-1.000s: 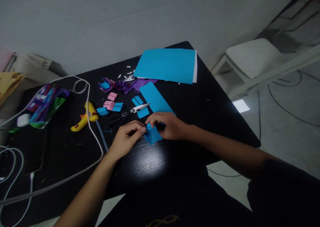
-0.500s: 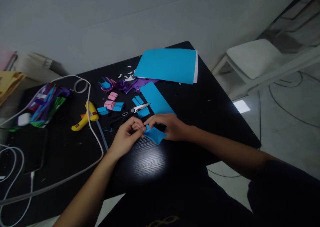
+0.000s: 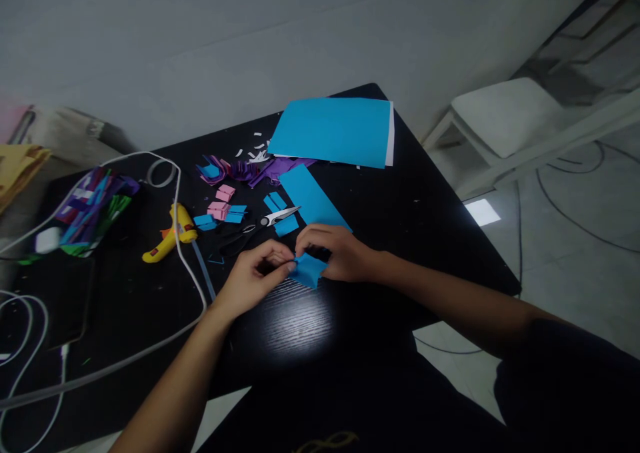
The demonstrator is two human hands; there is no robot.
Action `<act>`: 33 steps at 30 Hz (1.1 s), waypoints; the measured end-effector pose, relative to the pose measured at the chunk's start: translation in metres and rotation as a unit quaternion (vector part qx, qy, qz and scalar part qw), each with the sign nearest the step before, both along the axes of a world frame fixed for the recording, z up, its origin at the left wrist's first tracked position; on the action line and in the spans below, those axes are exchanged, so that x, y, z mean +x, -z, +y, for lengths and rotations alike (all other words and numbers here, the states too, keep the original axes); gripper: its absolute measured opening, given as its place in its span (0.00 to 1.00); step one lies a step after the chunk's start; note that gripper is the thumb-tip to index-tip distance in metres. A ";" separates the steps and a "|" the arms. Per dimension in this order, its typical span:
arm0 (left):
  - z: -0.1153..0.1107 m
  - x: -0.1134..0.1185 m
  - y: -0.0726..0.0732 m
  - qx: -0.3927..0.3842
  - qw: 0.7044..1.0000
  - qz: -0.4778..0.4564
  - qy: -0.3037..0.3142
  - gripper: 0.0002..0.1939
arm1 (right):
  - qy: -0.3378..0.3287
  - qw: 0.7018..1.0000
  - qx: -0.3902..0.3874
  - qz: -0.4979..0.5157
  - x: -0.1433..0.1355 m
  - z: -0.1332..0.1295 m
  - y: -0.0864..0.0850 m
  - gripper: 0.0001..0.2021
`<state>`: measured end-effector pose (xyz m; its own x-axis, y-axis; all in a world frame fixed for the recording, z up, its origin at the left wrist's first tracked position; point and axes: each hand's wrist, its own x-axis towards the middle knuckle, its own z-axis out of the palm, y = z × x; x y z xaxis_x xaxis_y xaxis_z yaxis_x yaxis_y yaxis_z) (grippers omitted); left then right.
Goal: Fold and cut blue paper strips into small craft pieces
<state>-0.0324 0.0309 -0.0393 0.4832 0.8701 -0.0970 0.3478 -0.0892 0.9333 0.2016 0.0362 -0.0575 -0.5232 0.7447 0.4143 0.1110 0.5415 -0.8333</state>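
Observation:
A small folded blue paper piece (image 3: 307, 271) is held just above the black table near its front edge. My left hand (image 3: 257, 276) pinches its left end between thumb and fingers. On the other side, my right hand (image 3: 345, 253) is closed on its upper and right edges. Scissors (image 3: 280, 216) with open blades lie just beyond my left hand, across blue paper pieces. A blue paper strip (image 3: 315, 200) reaches toward my right hand. Small folded pink pieces (image 3: 219, 210) and blue pieces (image 3: 236, 214) sit to the left of the scissors.
Large blue sheets (image 3: 333, 132) lie at the back of the table (image 3: 400, 293). Purple strips (image 3: 275, 171) and white scraps are beside them. A yellow glue gun (image 3: 173, 233), a white cable (image 3: 193, 266), a phone and bundled strips occupy the left. A white stool (image 3: 507, 116) stands right.
My right fingers have shifted a little along the blue piece, from its left end toward its top. The piece has turned slightly and its right corner has moved left.

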 end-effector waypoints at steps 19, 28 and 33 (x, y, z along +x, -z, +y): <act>-0.001 -0.002 -0.004 0.105 0.991 0.074 0.027 0.04 | -0.001 0.999 -0.050 0.011 -0.004 -0.004 0.003 0.05; -0.002 0.000 -0.004 0.183 0.980 0.074 0.032 0.01 | 0.015 0.997 -0.073 -0.001 -0.002 -0.001 0.005 0.03; -0.001 -0.001 -0.005 0.218 0.972 0.078 0.042 0.02 | 0.041 0.993 -0.111 0.009 -0.004 -0.002 0.004 0.02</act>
<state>-0.0331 0.0303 -0.0345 0.5641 0.8023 0.1952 0.4557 -0.4997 0.7367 0.1973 0.0343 -0.0618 -0.4517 0.8582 0.2439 0.1311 0.3343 -0.9333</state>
